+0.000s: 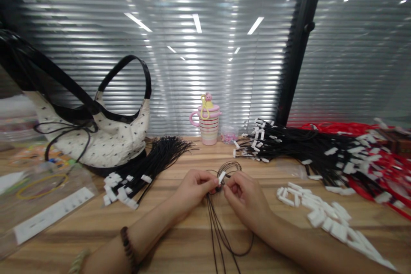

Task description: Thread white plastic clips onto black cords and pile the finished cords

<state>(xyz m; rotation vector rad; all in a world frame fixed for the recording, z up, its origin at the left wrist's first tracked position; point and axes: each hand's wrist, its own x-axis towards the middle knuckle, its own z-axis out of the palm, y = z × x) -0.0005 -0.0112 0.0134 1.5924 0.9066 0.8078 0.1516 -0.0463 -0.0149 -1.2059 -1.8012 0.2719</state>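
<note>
Thin black cords (214, 218) run between my hands, with a coil of loops behind and their lengths trailing toward the front table edge. My left hand (196, 189) pinches the cords beside a small white plastic piece (221, 177). On the other side of that piece, my right hand (246, 199) has its thumb and fingers closed at the looped cord. Its fingertips partly hide what lies between them. Nearest my right hand on the table is a scatter of loose white pieces (330, 222).
Left stand a white handbag (112, 141) with black handles, a bundle of black cords (167, 152) with white ends, and plastic packaging (54, 184). A striped pink cup (209, 128) and a small bead jar (229, 134) stand behind. Black cords (295, 143) and red cords (388, 171) lie right.
</note>
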